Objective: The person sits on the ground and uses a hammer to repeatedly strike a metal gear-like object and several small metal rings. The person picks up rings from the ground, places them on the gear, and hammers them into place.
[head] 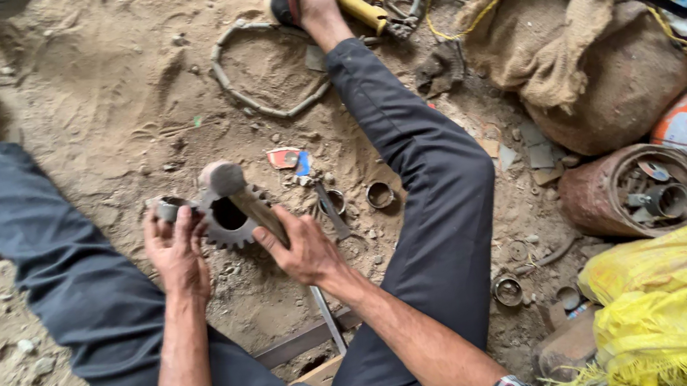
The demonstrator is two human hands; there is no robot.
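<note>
Sandy ground (128, 97) underlies the left hand (177, 255) gripping a gear (227, 217), the right hand (302, 247) clasping a rod (245, 199).

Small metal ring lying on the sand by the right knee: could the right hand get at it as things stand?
Probably not at once: the right hand is gripping a thick metal rod. The small metal ring lies uncovered on the sand close by, with nothing between.
</note>
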